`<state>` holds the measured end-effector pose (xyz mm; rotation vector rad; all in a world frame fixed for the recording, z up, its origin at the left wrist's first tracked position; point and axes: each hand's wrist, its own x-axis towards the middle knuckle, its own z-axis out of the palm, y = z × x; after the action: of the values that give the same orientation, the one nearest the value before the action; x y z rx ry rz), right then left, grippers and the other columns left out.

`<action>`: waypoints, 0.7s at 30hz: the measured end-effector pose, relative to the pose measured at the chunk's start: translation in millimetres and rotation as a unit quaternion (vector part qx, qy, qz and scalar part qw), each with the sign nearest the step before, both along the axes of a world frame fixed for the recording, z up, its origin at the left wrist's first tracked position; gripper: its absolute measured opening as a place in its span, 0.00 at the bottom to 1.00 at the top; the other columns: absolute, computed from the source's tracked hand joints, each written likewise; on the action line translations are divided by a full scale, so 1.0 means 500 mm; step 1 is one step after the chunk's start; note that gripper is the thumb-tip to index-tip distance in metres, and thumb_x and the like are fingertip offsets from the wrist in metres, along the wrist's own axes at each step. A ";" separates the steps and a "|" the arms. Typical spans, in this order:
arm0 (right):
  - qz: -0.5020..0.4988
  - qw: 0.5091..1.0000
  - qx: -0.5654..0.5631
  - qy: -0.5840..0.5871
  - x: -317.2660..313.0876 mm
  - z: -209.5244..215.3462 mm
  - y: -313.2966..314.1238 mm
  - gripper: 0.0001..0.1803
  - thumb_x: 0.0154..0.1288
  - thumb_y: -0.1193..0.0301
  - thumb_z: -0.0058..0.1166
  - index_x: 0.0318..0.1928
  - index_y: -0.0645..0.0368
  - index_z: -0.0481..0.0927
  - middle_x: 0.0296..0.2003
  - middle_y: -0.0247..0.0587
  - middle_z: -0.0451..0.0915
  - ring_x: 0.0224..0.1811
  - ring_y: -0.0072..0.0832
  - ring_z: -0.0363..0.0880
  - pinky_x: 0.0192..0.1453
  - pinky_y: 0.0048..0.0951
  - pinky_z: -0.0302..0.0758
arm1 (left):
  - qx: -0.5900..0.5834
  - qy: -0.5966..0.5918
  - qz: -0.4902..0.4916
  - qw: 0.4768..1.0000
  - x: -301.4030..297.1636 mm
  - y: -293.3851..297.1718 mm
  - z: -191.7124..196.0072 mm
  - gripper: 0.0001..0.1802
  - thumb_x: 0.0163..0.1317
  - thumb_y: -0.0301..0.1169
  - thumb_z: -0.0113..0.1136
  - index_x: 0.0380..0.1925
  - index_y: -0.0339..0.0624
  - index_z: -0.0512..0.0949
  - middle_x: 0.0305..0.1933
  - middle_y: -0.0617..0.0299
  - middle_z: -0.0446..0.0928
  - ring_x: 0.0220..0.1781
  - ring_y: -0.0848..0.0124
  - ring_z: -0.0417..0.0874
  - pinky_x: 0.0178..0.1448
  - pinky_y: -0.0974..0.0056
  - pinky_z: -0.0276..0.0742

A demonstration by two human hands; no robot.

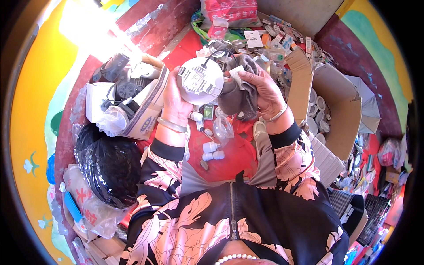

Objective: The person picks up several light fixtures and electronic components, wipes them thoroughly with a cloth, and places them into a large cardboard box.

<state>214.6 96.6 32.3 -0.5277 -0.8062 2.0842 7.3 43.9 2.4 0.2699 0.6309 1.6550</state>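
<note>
My left hand (175,98) grips the left rim of a round white downlight (201,82), its back with a printed label and spring clips turned up. A black cable (216,54) loops from its far side. Bunched in my right hand (268,92) is a grey cloth (238,98), close beside the downlight's right edge; whether they touch I cannot tell. Below my hands, on a red sheet (236,159), lie white bulbs (211,147), a small green box (208,112) and a clear plastic bag (223,129).
At left stands a cardboard box (152,108) of lamps and dark fittings, with a black plastic bag (108,165) nearer me. An open cardboard box (342,106) at right holds round white lights (319,104). Small packages (287,39) are heaped at the far side.
</note>
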 end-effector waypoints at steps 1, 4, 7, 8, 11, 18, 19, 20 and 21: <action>-0.007 1.000 0.001 -0.012 0.000 0.001 0.001 0.14 0.61 0.74 0.56 0.48 0.62 0.73 0.35 0.38 0.79 0.35 0.24 0.80 0.41 0.23 0.78 | 0.003 0.001 -0.008 1.000 -0.001 -0.002 0.001 0.17 0.63 0.39 0.48 0.44 0.38 0.75 0.44 0.57 0.79 0.46 0.63 0.81 0.52 0.59 0.77; -0.011 1.000 0.020 -0.021 -0.003 -0.007 0.005 0.11 0.63 0.72 0.54 0.45 0.62 0.75 0.32 0.37 0.79 0.30 0.21 0.77 0.35 0.21 0.75 | -0.014 -0.005 -0.011 1.000 -0.001 -0.001 -0.002 0.17 0.64 0.39 0.48 0.44 0.38 0.75 0.44 0.57 0.79 0.45 0.63 0.81 0.51 0.59 0.77; -0.009 0.999 -0.008 -0.035 -0.006 -0.014 0.005 0.12 0.66 0.67 0.50 0.40 0.63 0.76 0.28 0.36 0.77 0.24 0.20 0.73 0.27 0.19 0.71 | -0.032 0.001 -0.006 0.999 0.003 0.000 -0.006 0.17 0.64 0.39 0.48 0.44 0.39 0.75 0.43 0.57 0.80 0.45 0.64 0.81 0.51 0.59 0.77; -0.003 0.999 -0.021 -0.032 -0.002 -0.025 0.014 0.13 0.66 0.65 0.50 0.40 0.64 0.76 0.26 0.38 0.77 0.22 0.21 0.73 0.26 0.20 0.71 | -0.033 0.003 -0.005 0.999 0.004 0.001 -0.006 0.17 0.64 0.39 0.48 0.44 0.39 0.75 0.43 0.57 0.80 0.45 0.64 0.81 0.51 0.59 0.77; 0.008 0.999 -0.033 -0.025 0.011 -0.034 0.023 0.14 0.66 0.66 0.50 0.44 0.65 0.75 0.29 0.39 0.78 0.27 0.24 0.76 0.31 0.20 0.74 | -0.044 0.017 0.003 0.999 0.005 0.001 -0.003 0.17 0.64 0.40 0.48 0.44 0.39 0.75 0.43 0.58 0.79 0.45 0.64 0.81 0.51 0.59 0.77; -0.025 0.997 0.037 -0.070 -0.005 0.019 -0.016 0.16 0.62 0.71 0.54 0.48 0.63 0.73 0.33 0.38 0.79 0.32 0.23 0.77 0.36 0.20 0.76 | -0.039 0.037 -0.003 0.999 -0.008 -0.002 0.008 0.19 0.65 0.41 0.47 0.47 0.37 0.72 0.47 0.55 0.78 0.47 0.61 0.80 0.52 0.55 0.77; -0.029 0.996 0.043 -0.074 -0.005 0.015 -0.014 0.16 0.61 0.72 0.55 0.48 0.63 0.74 0.32 0.38 0.79 0.31 0.23 0.77 0.35 0.20 0.76 | -0.039 0.047 -0.003 0.998 -0.008 -0.002 0.011 0.20 0.65 0.41 0.47 0.48 0.37 0.71 0.47 0.54 0.77 0.48 0.60 0.80 0.52 0.54 0.77; -0.017 0.997 0.049 -0.061 -0.002 0.005 -0.008 0.15 0.62 0.70 0.54 0.48 0.63 0.74 0.31 0.38 0.79 0.29 0.23 0.77 0.34 0.20 0.75 | -0.045 0.059 -0.007 0.997 -0.007 -0.003 0.013 0.20 0.66 0.42 0.46 0.49 0.37 0.71 0.48 0.53 0.77 0.48 0.60 0.80 0.52 0.54 0.76; -0.005 0.997 0.055 -0.049 0.002 -0.007 0.001 0.15 0.62 0.69 0.54 0.48 0.63 0.74 0.31 0.39 0.79 0.28 0.23 0.77 0.33 0.20 0.75 | -0.051 0.071 -0.011 0.996 -0.005 -0.006 0.015 0.21 0.66 0.42 0.46 0.49 0.37 0.71 0.48 0.53 0.77 0.48 0.60 0.80 0.53 0.54 0.76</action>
<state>215.6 97.1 28.6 -0.5759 -0.9672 2.0031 5.0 41.0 9.9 0.3214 0.8158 1.5864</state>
